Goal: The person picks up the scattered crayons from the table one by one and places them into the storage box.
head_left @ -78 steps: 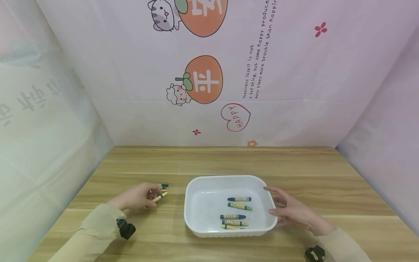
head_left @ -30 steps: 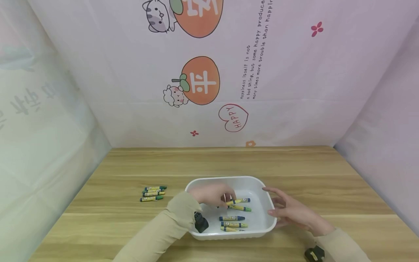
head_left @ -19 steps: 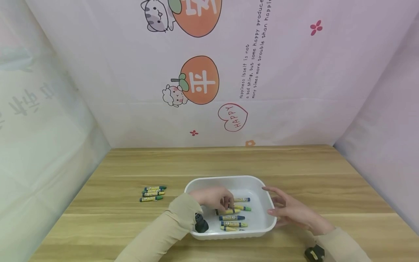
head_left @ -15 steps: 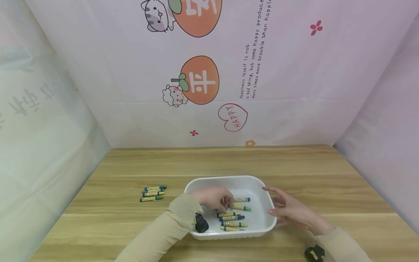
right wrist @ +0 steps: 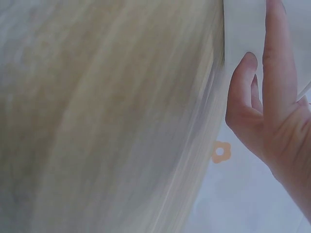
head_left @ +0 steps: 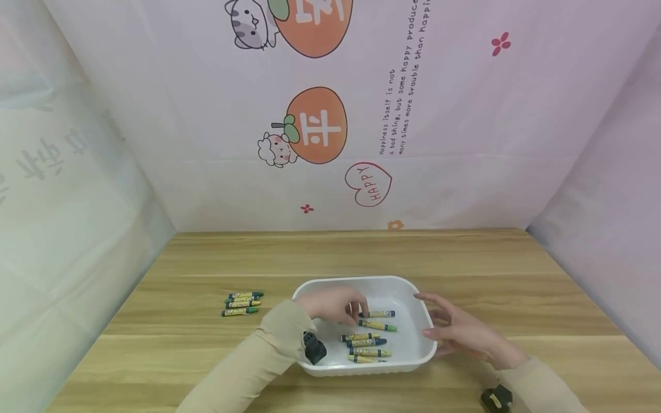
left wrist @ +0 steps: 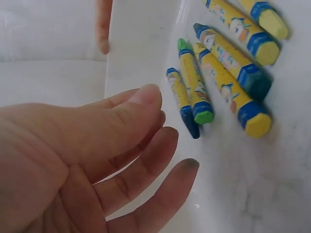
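My left hand (head_left: pixel 333 304) hovers inside the white plastic tray (head_left: pixel 310 284), fingers loosely bent and nothing between them. Close by its fingertips lie a dark-blue crayon (head_left: pixel 381 314) and a green crayon (head_left: pixel 378 326). Nearer the tray's front side are a yellow crayon (head_left: pixel 360 337), another dark-blue crayon (head_left: pixel 368 343) and more yellowish ones. All wear yellow wrappers with blue bands, clear in the left wrist view, where a green crayon (left wrist: pixel 194 82) lies beyond the fingers. At the tray's right side my right hand (head_left: pixel 465 332) holds the rim, thumb over it and several fingers outside the wall.
Left of the tray, several crayons (head_left: pixel 242 304) with green and yellow tips lie side by side on the wooden table (head_left: pixel 206 367). A printed cloth (head_left: pixel 439 189) hangs behind the table, with pale cloth at both sides.
My left hand carried a yellow crayon from the table pile into the tray, laid it beside the front dark-blue one, let go and lifted slightly back. The right hand kept its place at the rim.
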Demonstrator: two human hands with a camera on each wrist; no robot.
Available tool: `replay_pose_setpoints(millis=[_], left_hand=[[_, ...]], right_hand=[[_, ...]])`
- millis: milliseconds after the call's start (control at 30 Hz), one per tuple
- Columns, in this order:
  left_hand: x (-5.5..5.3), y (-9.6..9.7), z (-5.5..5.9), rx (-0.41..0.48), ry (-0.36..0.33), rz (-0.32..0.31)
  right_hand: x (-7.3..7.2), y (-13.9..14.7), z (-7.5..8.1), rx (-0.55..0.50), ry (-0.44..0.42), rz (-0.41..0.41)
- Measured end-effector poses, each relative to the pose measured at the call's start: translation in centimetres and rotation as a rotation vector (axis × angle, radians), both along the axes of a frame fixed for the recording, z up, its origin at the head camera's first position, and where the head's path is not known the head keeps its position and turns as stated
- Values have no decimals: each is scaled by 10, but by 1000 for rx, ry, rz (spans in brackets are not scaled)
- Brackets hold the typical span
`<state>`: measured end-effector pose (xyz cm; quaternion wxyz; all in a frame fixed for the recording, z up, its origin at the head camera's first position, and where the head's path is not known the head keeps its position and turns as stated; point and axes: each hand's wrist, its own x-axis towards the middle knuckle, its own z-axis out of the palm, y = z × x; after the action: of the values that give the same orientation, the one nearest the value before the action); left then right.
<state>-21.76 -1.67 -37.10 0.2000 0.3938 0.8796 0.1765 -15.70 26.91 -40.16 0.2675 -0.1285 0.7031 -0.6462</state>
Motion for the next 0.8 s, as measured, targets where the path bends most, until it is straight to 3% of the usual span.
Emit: replay_pose_setpoints(millis=[267,400,633,800], left_hand=[[-2,-13,6,3,6,84],[1,-20,11,14,19,87],[9,-37,30,60,7,100],[11,-60,40,113,3,122]], right_hand=[[1,-1,-1,-10,-4,-5],[0,0,-2,-10,-1,-3],[0,1,-3,-12,0,4],[0,1,-1,-7,7,-1]])
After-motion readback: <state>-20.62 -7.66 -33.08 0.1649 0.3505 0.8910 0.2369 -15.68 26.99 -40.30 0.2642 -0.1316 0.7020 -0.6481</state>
